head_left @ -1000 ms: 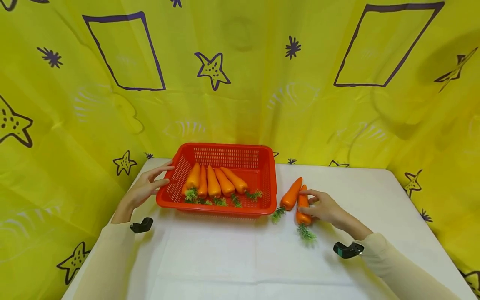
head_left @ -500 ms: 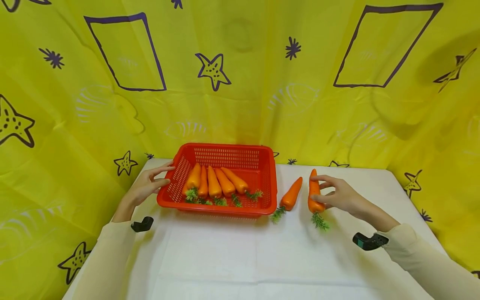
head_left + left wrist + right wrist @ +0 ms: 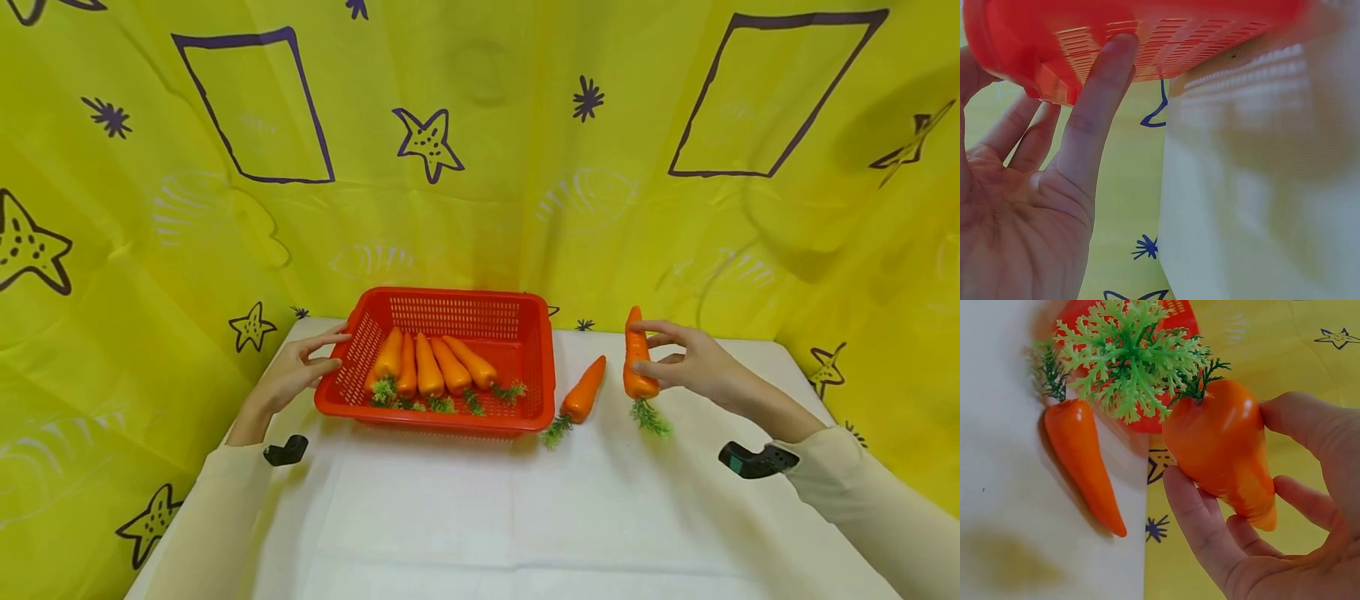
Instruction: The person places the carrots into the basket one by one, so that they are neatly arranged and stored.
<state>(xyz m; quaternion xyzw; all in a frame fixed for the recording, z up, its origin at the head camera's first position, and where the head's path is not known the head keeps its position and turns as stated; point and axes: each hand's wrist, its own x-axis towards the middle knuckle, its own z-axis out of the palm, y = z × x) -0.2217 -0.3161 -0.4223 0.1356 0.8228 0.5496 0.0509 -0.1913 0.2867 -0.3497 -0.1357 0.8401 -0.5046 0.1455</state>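
In the head view, my right hand holds a carrot between thumb and fingers, raised over the table with its tip pointing away and its green top toward me. The right wrist view shows this carrot from its thick end, leafy top in front. A second carrot lies on the table, right of a red plastic basket. My left hand touches the basket's left end. The left wrist view shows the thumb straight against its slotted wall; other fingertips are partly hidden by it.
Several carrots lie side by side in the basket's left and middle, green tops toward me. The table has a white cover. A yellow curtain with drawn stars stands behind and at both sides.
My right hand has picked up the carrot that lay beside the other one on the table and moved it right, away from me and upward. The left hand and basket stay put.
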